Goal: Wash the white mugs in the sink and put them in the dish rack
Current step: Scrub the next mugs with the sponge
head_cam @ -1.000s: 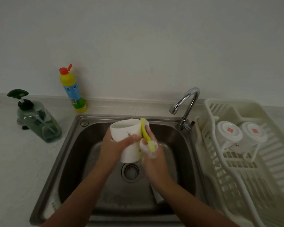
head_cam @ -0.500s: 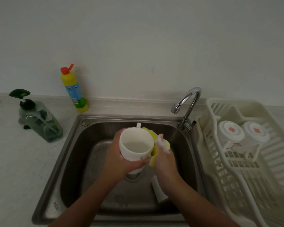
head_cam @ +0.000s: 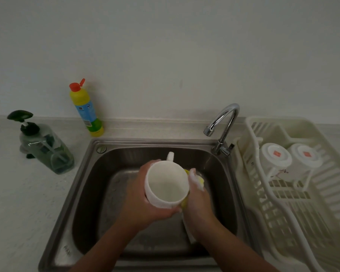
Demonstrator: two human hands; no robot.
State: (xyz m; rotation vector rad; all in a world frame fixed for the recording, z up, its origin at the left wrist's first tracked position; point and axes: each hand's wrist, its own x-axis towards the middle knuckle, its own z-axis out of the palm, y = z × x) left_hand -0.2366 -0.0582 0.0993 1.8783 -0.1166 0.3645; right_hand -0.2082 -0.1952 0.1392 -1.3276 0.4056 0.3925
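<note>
Two mugs done: the first racked mug (head_cam: 275, 156) and the second racked mug (head_cam: 305, 155) sit base-up, side by side, at the far end of the dish rack (head_cam: 332, 203).
Mug in hand: a third white mug (head_cam: 166, 185) is held over the sink (head_cam: 222, 177), with its mouth toward my camera and its handle pointing away toward the wall.
Left grip: the left grip (head_cam: 143, 201) is wrapped round the mug's left and near wall, fingers curled under it.
Right grip: the right grip (head_cam: 198, 203) pinches a soapy yellow sponge (head_cam: 201, 180) and presses it to the mug's right wall. There is foam on the fingers.
Just changed: a second ago the mug lay on its side with the sponge across its wall. Since then it has been turned mouth-up and brought nearer me, and the sponge has slid round to the right side.
What it means: I judge the outside scrub is nearly done. The inside shows no foam, so it likely comes next, then a rinse.
Tap: I see no stream from the faucet (head_cam: 224, 118).
Unclear: a pale object (head_cam: 189, 234) lies in the basin under my right forearm. I cannot tell what it is.
Surface: a yellow dish-soap bottle (head_cam: 85, 108) and a pump dispenser (head_cam: 45, 148) stand on the surface (head_cam: 18, 193) left of the sink.
</note>
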